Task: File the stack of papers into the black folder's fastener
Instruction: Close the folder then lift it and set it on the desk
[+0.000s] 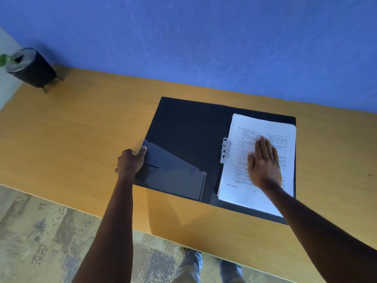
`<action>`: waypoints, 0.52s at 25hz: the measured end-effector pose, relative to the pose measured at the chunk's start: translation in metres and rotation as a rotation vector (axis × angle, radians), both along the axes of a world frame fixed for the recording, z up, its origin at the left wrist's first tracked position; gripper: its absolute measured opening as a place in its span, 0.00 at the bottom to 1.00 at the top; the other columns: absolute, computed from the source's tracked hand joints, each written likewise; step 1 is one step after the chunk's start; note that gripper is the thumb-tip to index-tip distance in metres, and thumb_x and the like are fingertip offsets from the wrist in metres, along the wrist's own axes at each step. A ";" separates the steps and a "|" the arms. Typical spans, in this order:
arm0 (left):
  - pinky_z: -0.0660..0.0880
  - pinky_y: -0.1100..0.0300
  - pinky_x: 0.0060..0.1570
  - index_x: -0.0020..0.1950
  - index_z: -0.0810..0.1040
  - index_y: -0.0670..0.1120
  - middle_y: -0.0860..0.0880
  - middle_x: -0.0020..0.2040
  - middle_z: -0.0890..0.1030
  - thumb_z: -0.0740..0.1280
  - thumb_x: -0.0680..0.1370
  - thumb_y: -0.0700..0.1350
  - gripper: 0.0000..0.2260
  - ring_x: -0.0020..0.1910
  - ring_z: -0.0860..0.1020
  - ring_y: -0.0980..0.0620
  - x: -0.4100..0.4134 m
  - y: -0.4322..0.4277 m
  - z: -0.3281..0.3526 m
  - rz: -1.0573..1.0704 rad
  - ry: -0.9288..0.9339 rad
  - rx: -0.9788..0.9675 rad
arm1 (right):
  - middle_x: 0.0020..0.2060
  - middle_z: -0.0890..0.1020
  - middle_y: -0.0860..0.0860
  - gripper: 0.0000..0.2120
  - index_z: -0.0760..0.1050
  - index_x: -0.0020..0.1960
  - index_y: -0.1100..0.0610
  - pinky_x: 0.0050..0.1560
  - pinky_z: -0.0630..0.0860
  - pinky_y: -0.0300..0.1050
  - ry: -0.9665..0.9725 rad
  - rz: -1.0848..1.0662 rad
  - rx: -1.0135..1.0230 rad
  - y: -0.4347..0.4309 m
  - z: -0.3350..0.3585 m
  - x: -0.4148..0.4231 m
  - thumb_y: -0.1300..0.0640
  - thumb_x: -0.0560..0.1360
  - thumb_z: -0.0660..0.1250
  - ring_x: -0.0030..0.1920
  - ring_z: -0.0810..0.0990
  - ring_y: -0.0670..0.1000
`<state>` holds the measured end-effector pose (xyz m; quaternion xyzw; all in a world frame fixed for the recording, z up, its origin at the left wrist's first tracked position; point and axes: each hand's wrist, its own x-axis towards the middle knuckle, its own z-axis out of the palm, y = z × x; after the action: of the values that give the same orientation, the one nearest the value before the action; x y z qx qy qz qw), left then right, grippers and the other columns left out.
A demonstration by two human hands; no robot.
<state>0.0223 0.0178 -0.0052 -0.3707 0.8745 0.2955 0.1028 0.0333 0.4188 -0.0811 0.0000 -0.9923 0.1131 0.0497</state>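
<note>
Black folder [189,127] open flat on table [81,127], papers [263,127] at 3 o'clock.
Right hand [264,164] spread flat on papers beside fastener [225,150]; left hand [130,161] pinching folder's 9 o'clock edge, seemingly.

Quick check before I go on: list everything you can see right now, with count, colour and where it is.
Folder: one, black, lying open on the table.
Fastener: one, silver metal, at the papers' left edge.
Papers: one stack, white, printed, on the folder's right half.
Pot: one, black, far left corner, green plant in it.
Table: one, tan wood, against a blue wall.
Left hand: fingers gripping the folder's left edge.
Right hand: flat on the papers.
</note>
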 end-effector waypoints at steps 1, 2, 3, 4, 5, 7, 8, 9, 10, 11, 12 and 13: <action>0.71 0.48 0.54 0.51 0.80 0.41 0.39 0.55 0.81 0.64 0.77 0.61 0.22 0.57 0.76 0.36 0.000 -0.006 0.006 -0.007 0.052 0.057 | 0.78 0.62 0.64 0.28 0.60 0.77 0.68 0.78 0.58 0.59 0.002 -0.002 -0.003 0.001 0.000 -0.001 0.52 0.84 0.49 0.79 0.60 0.62; 0.71 0.51 0.48 0.44 0.80 0.43 0.41 0.49 0.81 0.65 0.77 0.61 0.21 0.50 0.77 0.39 0.000 -0.011 0.015 -0.008 0.100 0.109 | 0.77 0.63 0.64 0.28 0.60 0.77 0.68 0.78 0.58 0.59 0.005 -0.004 -0.006 0.001 0.001 -0.001 0.51 0.83 0.49 0.78 0.61 0.63; 0.69 0.54 0.42 0.38 0.77 0.44 0.42 0.43 0.78 0.66 0.76 0.62 0.21 0.43 0.75 0.42 0.001 -0.013 0.026 -0.005 0.139 0.159 | 0.77 0.64 0.64 0.28 0.61 0.77 0.69 0.78 0.59 0.59 0.011 -0.005 -0.010 0.001 0.001 -0.001 0.51 0.83 0.49 0.78 0.62 0.63; 0.66 0.55 0.39 0.34 0.74 0.44 0.43 0.39 0.75 0.66 0.76 0.62 0.22 0.38 0.72 0.45 0.002 -0.014 0.038 -0.005 0.175 0.217 | 0.76 0.65 0.64 0.29 0.62 0.76 0.69 0.78 0.59 0.59 0.007 -0.006 -0.016 0.001 0.002 -0.002 0.50 0.83 0.49 0.78 0.62 0.63; 0.66 0.55 0.39 0.34 0.73 0.42 0.43 0.38 0.73 0.66 0.76 0.62 0.24 0.36 0.71 0.45 0.003 -0.014 0.050 -0.008 0.212 0.284 | 0.76 0.65 0.64 0.29 0.62 0.76 0.69 0.78 0.59 0.59 -0.004 -0.004 -0.021 0.002 0.002 -0.002 0.50 0.83 0.48 0.77 0.62 0.63; 0.70 0.53 0.42 0.41 0.78 0.37 0.42 0.40 0.79 0.66 0.77 0.61 0.26 0.38 0.76 0.45 0.009 -0.011 0.075 -0.037 0.281 0.442 | 0.77 0.63 0.64 0.30 0.60 0.77 0.68 0.78 0.57 0.58 -0.049 0.012 -0.025 0.005 0.005 -0.003 0.49 0.83 0.48 0.78 0.60 0.63; 0.72 0.52 0.43 0.44 0.81 0.38 0.43 0.43 0.82 0.65 0.77 0.62 0.26 0.41 0.79 0.46 0.014 -0.008 0.090 -0.075 0.303 0.538 | 0.78 0.61 0.62 0.29 0.59 0.78 0.66 0.79 0.55 0.57 -0.078 0.020 -0.022 0.007 0.007 -0.003 0.49 0.84 0.48 0.79 0.58 0.61; 0.74 0.52 0.43 0.46 0.81 0.39 0.44 0.46 0.84 0.64 0.78 0.63 0.26 0.43 0.81 0.47 0.019 -0.004 0.103 -0.132 0.314 0.632 | 0.79 0.59 0.61 0.29 0.57 0.79 0.65 0.79 0.53 0.55 -0.112 0.027 -0.021 0.009 0.009 -0.005 0.49 0.84 0.49 0.80 0.56 0.60; 0.76 0.54 0.43 0.47 0.81 0.40 0.45 0.47 0.84 0.62 0.78 0.63 0.26 0.43 0.82 0.49 0.023 0.001 0.114 -0.198 0.319 0.717 | 0.80 0.58 0.60 0.28 0.57 0.80 0.64 0.80 0.52 0.54 -0.147 0.035 -0.038 0.010 0.012 -0.008 0.49 0.85 0.50 0.81 0.54 0.59; 0.77 0.56 0.42 0.47 0.82 0.41 0.46 0.47 0.84 0.62 0.78 0.63 0.25 0.43 0.82 0.50 0.027 0.008 0.124 -0.261 0.324 0.798 | 0.80 0.58 0.59 0.27 0.57 0.80 0.63 0.80 0.53 0.54 -0.173 0.037 -0.085 0.012 0.018 -0.011 0.50 0.85 0.52 0.81 0.54 0.58; 0.78 0.58 0.42 0.47 0.82 0.42 0.47 0.48 0.84 0.61 0.78 0.63 0.24 0.44 0.82 0.51 0.030 0.017 0.131 -0.311 0.330 0.874 | 0.80 0.59 0.58 0.26 0.59 0.79 0.62 0.79 0.55 0.55 -0.189 0.024 -0.177 0.012 0.025 -0.013 0.51 0.85 0.54 0.80 0.56 0.58; 0.78 0.59 0.42 0.48 0.82 0.42 0.47 0.49 0.84 0.61 0.78 0.62 0.23 0.44 0.82 0.51 0.032 0.028 0.136 -0.349 0.340 0.940 | 0.79 0.63 0.58 0.24 0.62 0.78 0.62 0.78 0.58 0.55 -0.183 -0.012 -0.298 0.013 0.034 -0.013 0.52 0.85 0.56 0.79 0.59 0.58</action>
<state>0.0547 0.0455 0.1303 -0.0806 0.7005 0.6903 0.1624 0.0204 0.4321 -0.0466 -0.0236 -0.9649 0.2582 -0.0407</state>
